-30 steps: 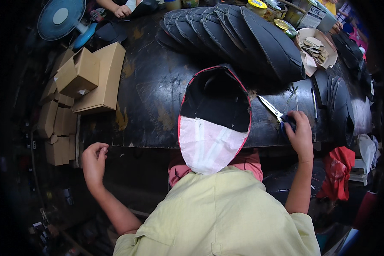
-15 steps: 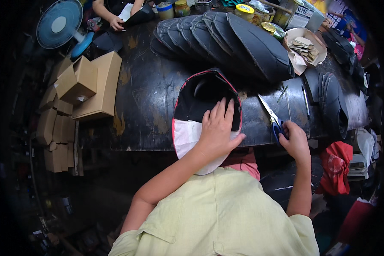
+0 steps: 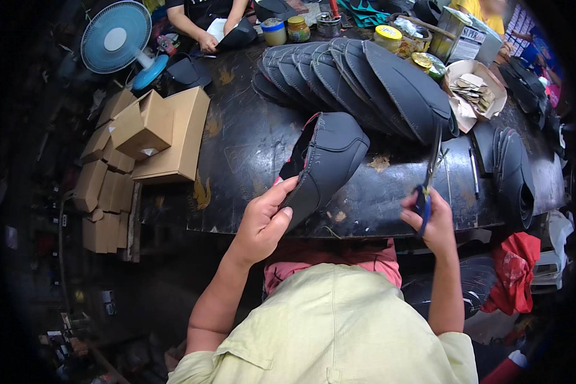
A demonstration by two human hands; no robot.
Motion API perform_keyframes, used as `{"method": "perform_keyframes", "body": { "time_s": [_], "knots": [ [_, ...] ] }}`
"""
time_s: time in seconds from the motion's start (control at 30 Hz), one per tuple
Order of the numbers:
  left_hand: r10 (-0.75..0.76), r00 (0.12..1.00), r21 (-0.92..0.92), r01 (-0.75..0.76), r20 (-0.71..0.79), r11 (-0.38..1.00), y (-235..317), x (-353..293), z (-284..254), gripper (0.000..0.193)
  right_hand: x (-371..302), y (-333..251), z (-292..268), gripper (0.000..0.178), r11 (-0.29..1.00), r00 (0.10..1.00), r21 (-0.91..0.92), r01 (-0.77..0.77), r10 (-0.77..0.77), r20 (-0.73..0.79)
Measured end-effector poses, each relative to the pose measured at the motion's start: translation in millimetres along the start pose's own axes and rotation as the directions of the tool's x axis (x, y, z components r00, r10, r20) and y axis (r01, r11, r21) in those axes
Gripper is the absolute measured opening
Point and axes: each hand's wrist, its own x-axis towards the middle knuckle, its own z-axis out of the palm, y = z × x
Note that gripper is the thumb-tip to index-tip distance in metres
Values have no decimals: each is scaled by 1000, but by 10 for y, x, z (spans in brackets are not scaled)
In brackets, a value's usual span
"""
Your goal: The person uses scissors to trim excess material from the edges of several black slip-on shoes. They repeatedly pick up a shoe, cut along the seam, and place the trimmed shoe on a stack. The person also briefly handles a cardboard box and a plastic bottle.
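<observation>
My left hand (image 3: pixel 264 221) pinches the lower edge of a black shoe upper (image 3: pixel 333 153) between thumb and fingers. The upper is tilted above the table's front part, its smooth outer side and stitched seam showing, with a little red lining at the left edge. Scissors (image 3: pixel 422 203) with dark blue handles are in my right hand (image 3: pixel 438 224), fingers in the loops. Their blades point up and away, to the right of the upper; whether they are parted is hard to tell. Beyond lies a row of overlapping black shoe uppers (image 3: pixel 390 89).
Cardboard boxes (image 3: pixel 173 141) and a blue fan (image 3: pixel 115 40) stand at the left. A carton of small tan pieces (image 3: pixel 496 96), jars (image 3: pixel 274 32) and tins line the far right and back. More uppers (image 3: pixel 512 173) and a pen (image 3: pixel 473 171) lie right. Another person's hand (image 3: pixel 207 43) works at the far side.
The shoe upper has been turned from its lining side to its outer side. My left hand went from lying flat on the lining to gripping the edge. The scissors have been lifted off the table.
</observation>
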Motion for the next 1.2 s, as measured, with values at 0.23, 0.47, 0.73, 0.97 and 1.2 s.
{"method": "perform_keyframes", "body": {
  "time_s": [0.23, 0.47, 0.73, 0.97, 1.2],
  "knots": [
    [53, 998, -41, -52, 36, 998, -46, -21, -13, 57, 409, -371, 226, 29, 975, 975, 40, 217, -214, -55],
    [54, 997, 35, -56, 53, 998, 45, -23, 46, 56, 214, -657, -127, 46, 683, 894, -578, 447, -365, 260],
    [114, 983, 232, -146, 147, 962, 220, 48, 220, 54, 312, -811, -169, 43, 639, 885, -613, 465, -359, 298],
    [57, 998, -163, -60, -22, 985, 419, -30, -91, 58, 385, -718, -15, 39, 807, 926, -474, 352, -373, 52],
    [-5, 999, -933, -35, -40, 358, -242, 449, -668, 56, 563, -621, 461, 47, 833, 871, -271, 483, -488, 52]
  ]
}}
